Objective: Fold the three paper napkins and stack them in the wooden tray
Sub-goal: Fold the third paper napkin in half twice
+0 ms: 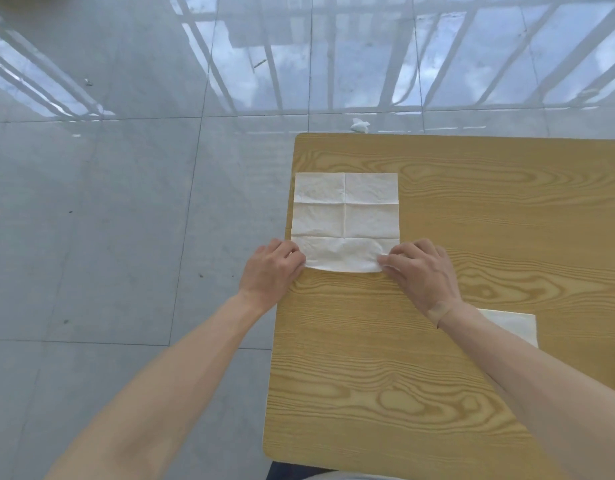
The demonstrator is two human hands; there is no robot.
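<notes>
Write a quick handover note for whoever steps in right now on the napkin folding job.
Left hand and right hand each pinch a near corner of the open napkin, whose near edge is lifted off the table.
That napkin lies flat at the table's left edge, creased but unfolded.
A second napkin lies partly hidden behind the right forearm; its folding cannot be judged.
Third napkin and tray: not clearly in view.
Done: nothing confirmed.
Left: fold this one, then the rest, and stack them in the tray.
</notes>
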